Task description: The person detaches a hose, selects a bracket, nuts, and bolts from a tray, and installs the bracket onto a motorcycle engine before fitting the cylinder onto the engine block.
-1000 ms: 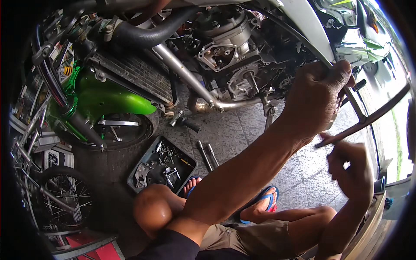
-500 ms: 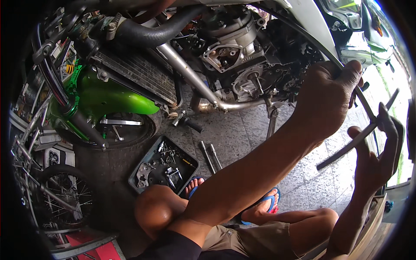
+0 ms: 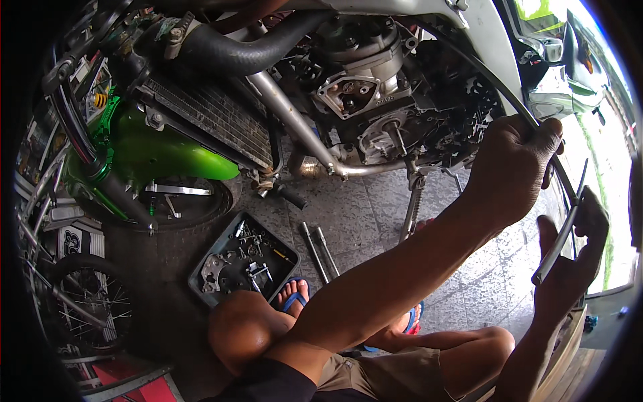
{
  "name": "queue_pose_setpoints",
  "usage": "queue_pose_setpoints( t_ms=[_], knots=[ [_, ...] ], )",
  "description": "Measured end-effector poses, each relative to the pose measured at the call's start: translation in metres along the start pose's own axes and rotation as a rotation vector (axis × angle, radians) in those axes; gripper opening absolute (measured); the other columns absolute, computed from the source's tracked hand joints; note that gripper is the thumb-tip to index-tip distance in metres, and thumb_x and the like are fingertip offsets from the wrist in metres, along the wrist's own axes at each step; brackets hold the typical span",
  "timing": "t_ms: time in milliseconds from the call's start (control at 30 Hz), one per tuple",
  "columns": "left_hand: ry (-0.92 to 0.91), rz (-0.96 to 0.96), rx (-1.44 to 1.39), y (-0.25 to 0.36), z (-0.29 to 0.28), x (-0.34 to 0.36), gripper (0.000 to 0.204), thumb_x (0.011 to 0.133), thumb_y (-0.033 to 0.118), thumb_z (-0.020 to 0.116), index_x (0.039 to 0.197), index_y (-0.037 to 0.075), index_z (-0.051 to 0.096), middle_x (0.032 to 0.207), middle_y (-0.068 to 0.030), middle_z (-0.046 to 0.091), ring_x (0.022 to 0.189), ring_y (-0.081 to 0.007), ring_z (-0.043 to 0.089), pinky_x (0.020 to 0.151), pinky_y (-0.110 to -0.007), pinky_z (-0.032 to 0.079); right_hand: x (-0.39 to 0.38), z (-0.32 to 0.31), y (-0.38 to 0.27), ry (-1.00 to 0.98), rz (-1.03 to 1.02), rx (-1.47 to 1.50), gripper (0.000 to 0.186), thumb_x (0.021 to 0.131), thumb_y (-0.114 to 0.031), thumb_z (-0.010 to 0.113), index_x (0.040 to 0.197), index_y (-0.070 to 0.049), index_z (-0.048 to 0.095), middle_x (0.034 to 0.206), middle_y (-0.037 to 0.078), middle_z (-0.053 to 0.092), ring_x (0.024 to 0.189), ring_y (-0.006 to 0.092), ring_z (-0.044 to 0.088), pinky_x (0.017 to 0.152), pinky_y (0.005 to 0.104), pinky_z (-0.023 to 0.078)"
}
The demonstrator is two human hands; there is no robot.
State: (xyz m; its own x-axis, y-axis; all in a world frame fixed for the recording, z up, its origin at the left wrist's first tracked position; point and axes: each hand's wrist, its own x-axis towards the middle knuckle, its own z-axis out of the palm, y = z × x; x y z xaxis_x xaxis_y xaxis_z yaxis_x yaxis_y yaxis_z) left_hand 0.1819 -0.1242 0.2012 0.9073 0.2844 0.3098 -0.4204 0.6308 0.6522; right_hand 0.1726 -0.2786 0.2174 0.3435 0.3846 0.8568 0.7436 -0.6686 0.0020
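My left hand is closed round the long shaft of a T-handle wrench. The shaft runs up and left past the motorcycle's white panel; its far end is hidden. Beyond my fist, the wrench's crossbar stands tilted at the near end. Around that bar is my right hand, thumb and fingers spread apart, the fingertips close to or touching it. The motorcycle's opened engine lies to the left of the shaft, with a round metal housing below its cylinder.
A dark tray of small metal parts sits on the tiled floor by my left knee. Two metal rods lie beside it. A radiator, a green fender and a frame tube fill the left. Another motorcycle stands far right.
The crossbar has turned to a steeper slant, and my right hand has shifted slightly left and down with its fingers. My left fist keeps its hold on the shaft. The whole view has shifted slightly.
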Motion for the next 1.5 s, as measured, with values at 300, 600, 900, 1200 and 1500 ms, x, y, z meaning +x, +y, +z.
queue_pose_setpoints(
  t_ms=[300,600,900,1200,1500],
  knots=[
    [-0.059,0.077,0.025,0.008,-0.004,-0.004,0.038,0.097,0.037,0.057,0.081,0.003,0.064,0.057,0.0025,0.051,0.047,-0.0043,0.045,0.044,-0.021,0.034,0.027,0.017,-0.019,0.164,0.655,0.632,0.034,0.094,-0.034,0.061,0.088,-0.002,0.066,0.072,0.003,0.058,0.061,0.0079,0.047,0.056,0.0259,0.034],
    [-0.065,0.048,0.04,0.006,-0.006,-0.003,0.04,0.098,0.04,0.054,0.084,0.004,0.065,0.057,0.0016,0.052,0.049,-0.0044,0.047,0.048,-0.022,0.037,0.025,0.012,0.009,0.023,0.571,0.432,0.038,0.095,-0.039,0.058,0.079,-0.004,0.06,0.069,-0.001,0.047,0.063,0.0067,0.04,0.059,0.0245,0.031],
    [-0.114,0.059,0.026,-0.001,-0.03,0.001,0.054,0.098,0.053,0.045,0.089,0.003,0.063,0.058,-0.0008,0.057,0.052,-0.0066,0.054,0.053,-0.022,0.041,0.02,0.033,0.011,0.129,0.585,0.586,0.035,0.093,-0.035,0.06,0.088,-0.001,0.067,0.071,0.002,0.057,0.064,0.0073,0.049,0.061,0.0251,0.037],
    [-0.105,0.068,-0.065,0.008,-0.031,0.012,0.048,0.099,0.049,0.047,0.094,0.003,0.061,0.059,-0.0015,0.053,0.054,-0.0083,0.05,0.056,-0.023,0.041,0.022,0.021,0.013,0.18,0.624,0.618,0.035,0.095,-0.033,0.056,0.088,0.0,0.065,0.074,0.005,0.058,0.067,0.0103,0.052,0.062,0.0268,0.039],
    [-0.196,0.005,-0.093,-0.04,-0.02,-0.033,0.034,0.099,0.031,0.053,0.089,0.001,0.066,0.067,-0.0014,0.057,0.058,-0.0066,0.051,0.055,-0.023,0.042,-0.002,-0.021,0.035,-0.057,0.714,0.675,0.048,0.101,-0.039,0.038,0.097,0.004,0.058,0.074,0.01,0.058,0.059,0.0132,0.052,0.056,0.0237,0.042]
  ],
)
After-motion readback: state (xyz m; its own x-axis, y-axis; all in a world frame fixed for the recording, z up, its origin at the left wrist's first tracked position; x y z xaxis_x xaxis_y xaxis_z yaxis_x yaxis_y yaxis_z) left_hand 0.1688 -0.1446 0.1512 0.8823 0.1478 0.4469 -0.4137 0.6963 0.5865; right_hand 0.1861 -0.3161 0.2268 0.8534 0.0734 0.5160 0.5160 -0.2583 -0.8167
